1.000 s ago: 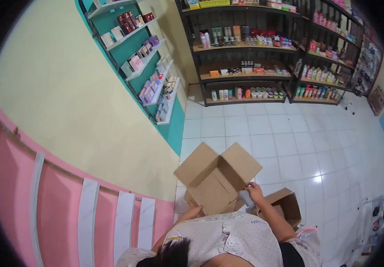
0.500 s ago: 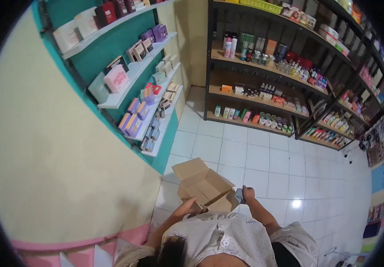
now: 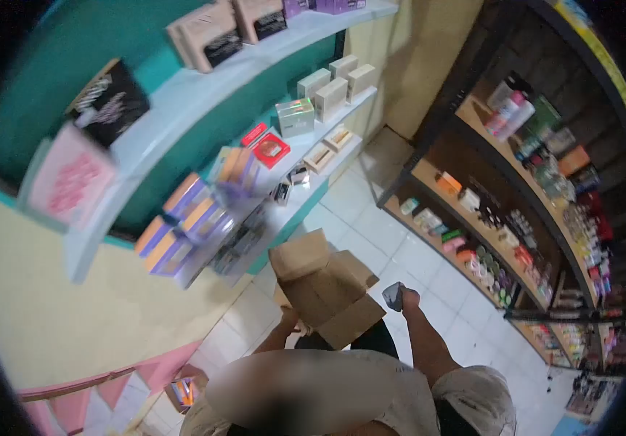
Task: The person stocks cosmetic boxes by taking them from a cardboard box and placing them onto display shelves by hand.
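An open cardboard box (image 3: 320, 291) with its flaps folded out is in front of my body, tilted towards me. My left hand (image 3: 289, 318) is closed on its near left edge, some of the fingers hidden by the cardboard. To the right of the box, my right hand (image 3: 409, 298) grips a small grey angular item (image 3: 393, 296), its kind unclear. That item is held apart from the box flap. Ahead on the left, a white wall shelf (image 3: 255, 192) carries purple and orange boxes (image 3: 182, 218) and a red compact-like pack (image 3: 269, 149).
A dark-framed rack (image 3: 465, 218) with bottles and jars stands to the right. White floor tiles (image 3: 436, 291) lie between it and the wall shelves. An upper shelf (image 3: 146, 123) with a pink box (image 3: 70, 178) juts out at left. Down by the pink wall is a small box of colourful items (image 3: 182, 392).
My view has turned left and come closer to the wall shelves. The cardboard box and both hands have moved with me; the grey item is still in my right hand.
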The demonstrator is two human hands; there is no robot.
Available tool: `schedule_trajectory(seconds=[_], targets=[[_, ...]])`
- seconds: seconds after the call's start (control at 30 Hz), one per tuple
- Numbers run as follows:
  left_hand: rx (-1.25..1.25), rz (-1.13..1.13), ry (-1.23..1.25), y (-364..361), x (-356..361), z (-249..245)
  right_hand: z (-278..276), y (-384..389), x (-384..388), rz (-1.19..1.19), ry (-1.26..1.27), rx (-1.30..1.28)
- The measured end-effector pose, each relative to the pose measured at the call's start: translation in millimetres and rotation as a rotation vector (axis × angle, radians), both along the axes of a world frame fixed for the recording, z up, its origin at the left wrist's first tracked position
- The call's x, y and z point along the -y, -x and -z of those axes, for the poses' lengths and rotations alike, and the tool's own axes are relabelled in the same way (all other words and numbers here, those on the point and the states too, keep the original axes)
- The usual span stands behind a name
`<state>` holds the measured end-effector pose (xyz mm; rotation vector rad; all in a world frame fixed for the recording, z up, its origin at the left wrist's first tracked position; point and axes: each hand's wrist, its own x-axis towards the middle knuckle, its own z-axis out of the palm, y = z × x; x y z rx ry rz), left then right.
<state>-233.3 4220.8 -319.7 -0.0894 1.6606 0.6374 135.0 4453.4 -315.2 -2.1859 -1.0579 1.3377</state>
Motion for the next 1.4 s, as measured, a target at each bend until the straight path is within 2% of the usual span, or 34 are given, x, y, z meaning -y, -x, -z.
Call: schedule_trajectory(seconds=[0.07,0.17,0.23,0.3,0.33,0.4,0.43,0.47,0.5,0.57,0.6,0.67,0.7,0.73,0.8,0.83,0.87,0.93,1.0,1.07,1.1,1.13,1.17,1.2,1.23,1.3,1.4], targets=[[0.105,-0.092,-0.040,9,-33,25,61,9,-75,-0.204,-0.012,0.207],[0.006,-0.144,-0.039,11,-76,89,90,43,-151,-0.048,-0.155,-0.099],[0.047,-0.168,-0.139,21,-98,137,95,68,-182,-0.139,-0.309,-0.169],[0.090,-0.194,-0.241,27,-113,182,135,76,-207,-0.279,-0.319,-0.014],[0.027,-0.278,-0.237,24,-117,205,172,78,-213,-0.298,-0.322,-0.042],[-0.106,-0.438,-0.238,16,-133,243,312,57,-248,-0.327,-0.339,-0.106],[-0.135,-0.412,-0.285,29,-155,261,379,24,-262,-0.460,-0.475,0.114],[-0.164,-0.387,-0.332,42,-175,281,364,47,-281,-0.423,-0.480,-0.042],[-0.135,-0.269,-0.340,46,-152,304,350,43,-237,-0.399,-0.392,-0.180],[-0.290,0.180,-0.429,66,-122,367,355,46,-215,-0.495,-0.384,-0.015],[-0.440,0.527,-0.456,78,-111,412,363,49,-203,-0.528,-0.393,0.060],[-0.628,0.794,-0.411,82,-116,406,404,33,-195,-0.599,-0.405,0.281],[-0.694,0.915,-0.373,80,-120,395,434,18,-188,-0.682,-0.504,0.248],[-0.761,1.044,-0.341,75,-124,383,435,14,-174,-0.579,-0.472,0.187],[-0.908,1.368,-0.242,68,-127,362,395,33,-146,-0.686,-0.338,0.292],[-0.988,1.494,-0.190,63,-128,357,400,18,-135,-0.695,-0.420,0.339],[-1.042,1.480,-0.136,63,-129,354,416,1,-130,-0.687,-0.521,0.383],[-1.127,0.832,-0.116,87,-133,397,386,9,-116,-0.578,-0.544,0.371],[-1.122,0.152,-0.176,66,-132,282,365,9,-129,-0.513,-0.639,0.344],[-1.435,-0.143,-0.721,110,-110,216,359,23,-148,-0.465,-0.798,0.254],[-1.569,-0.368,-0.748,106,-93,135,338,34,-153,-0.499,-0.875,0.200],[-1.698,-0.550,-0.924,130,-75,94,307,50,-160,-0.533,-0.948,0.148],[-1.691,-0.784,-1.043,136,-58,38,281,69,-164,-0.526,-1.026,0.054],[-1.805,-0.890,-1.133,142,-41,-4,257,86,-167,-0.519,-1.101,-0.037],[-1.815,-0.897,-1.328,147,-30,-42,231,103,-169,-0.543,-1.139,-0.111],[-1.876,-0.689,-1.415,164,-18,-102,178,138,-159,-0.569,-1.111,-0.285],[-1.912,-0.392,-1.194,173,-23,-156,115,176,-129,-0.674,-1.051,-0.459]])
